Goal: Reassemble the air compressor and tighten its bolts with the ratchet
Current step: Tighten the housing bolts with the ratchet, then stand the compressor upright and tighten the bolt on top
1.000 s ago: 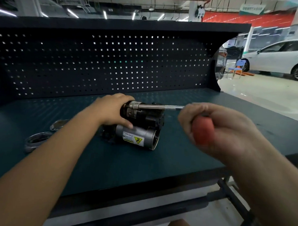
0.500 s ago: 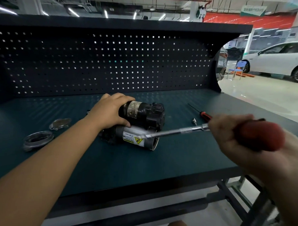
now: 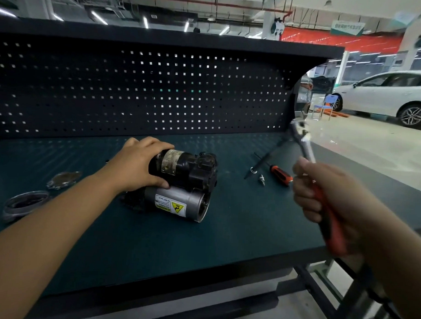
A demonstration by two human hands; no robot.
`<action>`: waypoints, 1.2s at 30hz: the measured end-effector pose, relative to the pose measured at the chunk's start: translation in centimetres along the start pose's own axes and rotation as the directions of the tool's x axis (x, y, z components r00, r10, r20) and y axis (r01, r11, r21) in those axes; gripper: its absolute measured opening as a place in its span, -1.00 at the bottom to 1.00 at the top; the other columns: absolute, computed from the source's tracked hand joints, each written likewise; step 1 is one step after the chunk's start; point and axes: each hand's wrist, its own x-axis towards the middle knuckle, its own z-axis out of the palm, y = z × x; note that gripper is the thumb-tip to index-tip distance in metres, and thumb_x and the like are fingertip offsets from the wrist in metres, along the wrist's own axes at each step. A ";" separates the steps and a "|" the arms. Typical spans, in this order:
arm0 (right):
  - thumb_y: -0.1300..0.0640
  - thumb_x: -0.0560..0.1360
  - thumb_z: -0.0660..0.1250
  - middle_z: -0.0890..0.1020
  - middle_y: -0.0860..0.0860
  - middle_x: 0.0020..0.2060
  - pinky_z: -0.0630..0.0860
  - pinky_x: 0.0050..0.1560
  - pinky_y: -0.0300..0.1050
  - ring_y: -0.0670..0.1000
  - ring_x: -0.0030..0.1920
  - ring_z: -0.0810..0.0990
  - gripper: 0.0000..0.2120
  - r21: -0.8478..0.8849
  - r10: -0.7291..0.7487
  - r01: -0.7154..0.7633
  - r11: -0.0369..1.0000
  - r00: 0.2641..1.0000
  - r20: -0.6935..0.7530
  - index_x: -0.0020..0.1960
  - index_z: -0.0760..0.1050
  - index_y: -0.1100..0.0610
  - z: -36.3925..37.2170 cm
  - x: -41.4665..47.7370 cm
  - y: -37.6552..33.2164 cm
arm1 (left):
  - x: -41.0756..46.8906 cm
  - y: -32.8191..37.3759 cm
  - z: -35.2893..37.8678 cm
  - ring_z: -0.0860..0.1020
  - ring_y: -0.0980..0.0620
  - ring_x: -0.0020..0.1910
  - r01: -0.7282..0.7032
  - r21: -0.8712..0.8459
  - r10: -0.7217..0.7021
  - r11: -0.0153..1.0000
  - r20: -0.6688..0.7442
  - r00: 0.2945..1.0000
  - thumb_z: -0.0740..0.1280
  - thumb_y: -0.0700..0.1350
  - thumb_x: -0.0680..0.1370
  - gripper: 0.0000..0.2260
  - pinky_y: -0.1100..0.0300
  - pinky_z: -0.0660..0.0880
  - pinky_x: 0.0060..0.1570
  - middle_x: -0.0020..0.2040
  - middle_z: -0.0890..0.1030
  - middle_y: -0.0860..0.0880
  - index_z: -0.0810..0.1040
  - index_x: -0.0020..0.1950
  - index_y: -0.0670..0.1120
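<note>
Two bare hands work over a dark teal workbench backed by a black pegboard dotted with small square holes.

At the middle of the bench lies the air compressor, resting on its side. It has a black upper housing and, nearer the viewer, a grey metal cylinder carrying a white label with a yellow warning triangle. The left hand reaches in from the lower left and is cupped over the left end of the black housing, fingers curled across the top and thumb pressed against the near side where the black part meets the grey cylinder.

The right hand is raised at the right, well apart from the compressor, its fingers wrapped closed round the red handle of the ratchet. The ratchet's chrome shaft tilts up and away to the left, its blurred head sitting in front of the pegboard's right edge.

On the bench between the compressor and the right hand lie a screwdriver with an orange and black handle, a thin dark rod and a small bolt.

At the far left of the bench rest a metal ring and, just beyond it, a flat round metal cover.

Beyond the bench on the right, a white car stands on a pale floor.
</note>
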 end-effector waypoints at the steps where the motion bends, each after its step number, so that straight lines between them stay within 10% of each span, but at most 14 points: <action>1: -0.01 0.62 0.12 0.31 -0.01 -0.54 0.26 -0.65 -0.28 -0.07 -0.62 0.24 -0.72 -0.086 -0.013 0.014 0.996 1.000 0.004 -0.20 0.29 0.11 0.4 1.1 0.6 | 0.0 -0.1 0.1 0.15 0.11 0.13 -0.002 -0.005 0.002 1.000 -0.004 1.000 0.56 0.16 0.23 -0.19 0.12 0.25 0.14 0.30 0.34 0.18 0.28 0.41 0.23; 5: -0.08 0.64 0.08 0.38 0.00 -0.53 0.34 -0.56 -0.18 -0.03 -0.60 0.33 -0.60 -0.512 -0.118 0.090 0.855 0.993 -0.023 -0.26 0.28 0.15 0.6 5.2 3.0 | 0.0 -0.1 0.1 0.15 0.13 0.14 0.000 -0.016 0.000 1.000 -0.015 1.000 0.55 0.16 0.23 -0.21 0.14 0.22 0.13 0.29 0.33 0.21 0.29 0.39 0.26; 9: -0.08 0.63 0.07 0.39 0.00 -0.42 0.24 -0.34 -0.09 -0.03 -0.40 0.40 -0.66 -0.917 -0.151 0.259 0.305 0.963 0.221 -0.23 0.28 0.09 0.3 8.3 5.5 | 0.0 0.1 -0.2 0.17 0.13 0.12 -0.004 -0.004 0.004 1.000 -0.003 1.000 0.56 0.15 0.21 -0.22 0.16 0.21 0.11 0.24 0.33 0.24 0.31 0.37 0.25; 22: -0.23 0.60 -0.07 0.50 -0.14 0.02 0.39 -0.01 -0.21 -0.11 0.09 0.47 -0.67 -0.870 -0.018 0.412 -0.270 0.901 0.433 0.09 0.38 -0.09 -3.7 11.2 11.1 | 0.2 0.3 -1.2 0.23 0.08 0.14 -0.026 0.061 0.021 0.998 0.091 0.996 0.55 0.14 0.24 -0.23 0.21 0.19 0.13 0.29 0.33 0.24 0.27 0.38 0.25; 30: -0.38 0.50 -0.03 0.47 -0.20 0.10 0.29 0.11 -0.15 -0.08 0.17 0.40 -0.59 -0.894 -0.066 0.308 -0.324 0.936 0.346 0.13 0.33 -0.14 -2.3 11.4 10.8 | 0.5 0.5 -1.9 0.26 0.09 0.19 0.011 0.003 -0.012 1.000 0.160 0.987 0.53 0.18 0.23 -0.28 0.19 0.22 0.14 0.22 0.29 0.30 0.29 0.32 0.27; 33: -0.53 0.31 0.08 0.56 -0.04 -0.03 0.37 0.03 0.06 0.11 0.08 0.50 -0.26 -0.933 -0.354 0.359 -0.007 0.872 0.338 0.12 0.53 0.04 1.1 10.0 10.6 | 1.2 1.6 -1.8 0.27 0.06 0.21 0.046 -0.006 -0.044 0.999 0.207 0.977 0.53 0.21 0.20 -0.28 0.15 0.26 0.13 0.22 0.35 0.25 0.29 0.28 0.26; 36: -0.61 0.12 0.05 0.44 -0.07 0.20 0.24 0.24 -0.05 0.01 0.31 0.33 0.05 -0.932 -0.084 0.312 0.183 0.950 0.301 0.43 0.24 0.01 6.3 8.7 11.1 | 1.3 2.2 -1.5 0.31 0.01 0.22 0.059 0.021 -0.062 0.998 0.200 0.978 0.55 0.19 0.20 -0.24 0.06 0.33 0.21 0.27 0.41 0.20 0.31 0.33 0.26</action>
